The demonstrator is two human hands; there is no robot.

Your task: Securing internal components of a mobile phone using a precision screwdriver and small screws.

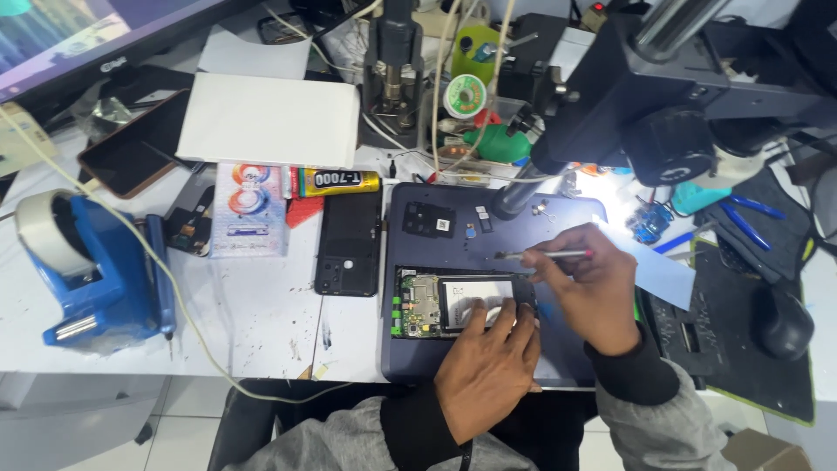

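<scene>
The left hand (485, 366) lies flat, fingers spread, pinning the opened phone (453, 303) to the dark mat (410, 349). The right hand (593, 288) pinches thin tweezers (545, 255), tips pointing left. Disassembly seems underway; the next move likely calls for fine tip placement. The phone's long axis runs left-right, circuit board leftward.

We see a matt dark-blue rubbery mat (488, 362) near the surface's front edge, carrying an opened phone (453, 303) with a green circuit board and glossy white battery. The tweezers (545, 255) look like bright metal. The tape dispenser (96, 270) at the left edge is glossy blue plastic; the white surface (261, 323) is smooth but speckled.
</scene>
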